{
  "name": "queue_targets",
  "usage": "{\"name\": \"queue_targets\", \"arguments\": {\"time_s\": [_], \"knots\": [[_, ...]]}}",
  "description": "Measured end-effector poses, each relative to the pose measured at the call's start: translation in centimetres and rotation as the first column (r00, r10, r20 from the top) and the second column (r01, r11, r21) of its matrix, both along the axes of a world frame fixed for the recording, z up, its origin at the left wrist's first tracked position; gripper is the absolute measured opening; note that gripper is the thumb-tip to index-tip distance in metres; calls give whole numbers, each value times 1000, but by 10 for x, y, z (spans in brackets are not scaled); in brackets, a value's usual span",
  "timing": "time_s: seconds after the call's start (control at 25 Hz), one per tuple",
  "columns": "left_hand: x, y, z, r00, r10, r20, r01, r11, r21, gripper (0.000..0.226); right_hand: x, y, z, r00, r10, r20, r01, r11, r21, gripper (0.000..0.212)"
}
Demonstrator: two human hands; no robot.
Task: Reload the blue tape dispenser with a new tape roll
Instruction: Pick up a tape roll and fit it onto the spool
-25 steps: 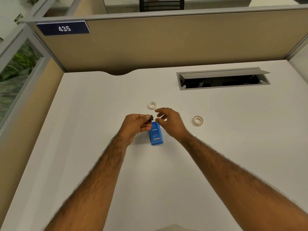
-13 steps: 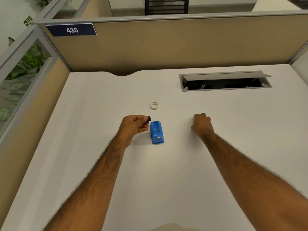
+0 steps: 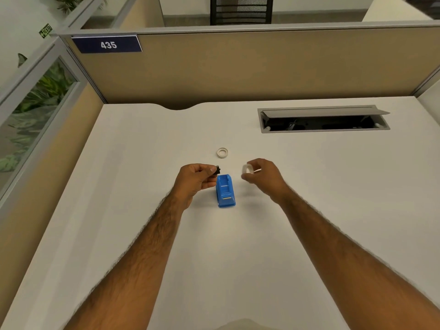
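new roll in hand, spindle ready

here, nearest the camera, two bare forearms reach forward over the white desk (image 3: 309, 186). the blue tape dispenser (image 3: 225, 191) sits on the desk between the hands, its cradle open and without a roll.

the left hand (image 3: 194, 178) is closed round a small black spindle (image 3: 217, 170), pinched at the fingertips just above the dispenser's far end. the right hand (image 3: 263, 178) is lifted off the desk and grips the new tape roll (image 3: 246, 169) by its outer rim, hole turned toward the spindle, with a clear gap between them.

the roll looks light and stiff, a thin ring on a hard core; it is best held by the rim, thumb opposite fingers, so the hole stays free and the sticky end is not smeared. the spindle is small and smooth, likely easy to fumble, so a firm pinch at one end suits it.

beyond the hands, a second white ring (image 3: 222, 152), probably the spent core, lies flat on the desk. farther off is an open cable tray (image 3: 323, 120).

half a second ago the right hand was down on the desk well to the right, covering the roll; it has since lifted it and swung inward, while the left hand has held its place.
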State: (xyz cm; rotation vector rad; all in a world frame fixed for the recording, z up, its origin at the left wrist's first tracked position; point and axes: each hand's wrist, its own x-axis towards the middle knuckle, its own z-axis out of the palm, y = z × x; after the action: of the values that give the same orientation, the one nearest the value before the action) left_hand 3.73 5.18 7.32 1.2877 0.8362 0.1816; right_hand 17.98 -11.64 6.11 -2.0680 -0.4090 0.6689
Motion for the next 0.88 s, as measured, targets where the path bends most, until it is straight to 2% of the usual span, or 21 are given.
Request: {"name": "queue_targets", "arguments": {"time_s": [0.08,0.24,0.52,0.88], "knots": [[1,-1,1,1000,-9,-4,9,1000,13,22,-10,6,11,988,80,-131,-62,988,141,40],[1,-5,5,999,-31,-22,32,998,57,21,-20,14,24,969,177,-174,-123,951,283,45],[0,-8,11,995,-86,-41,91,984,154,23,-27,23,30,957,249,-147,-198,935,294,48],[0,-9,15,988,-146,-49,152,969,193,23,-29,27,30,959,261,-108,-233,948,218,48]]}}
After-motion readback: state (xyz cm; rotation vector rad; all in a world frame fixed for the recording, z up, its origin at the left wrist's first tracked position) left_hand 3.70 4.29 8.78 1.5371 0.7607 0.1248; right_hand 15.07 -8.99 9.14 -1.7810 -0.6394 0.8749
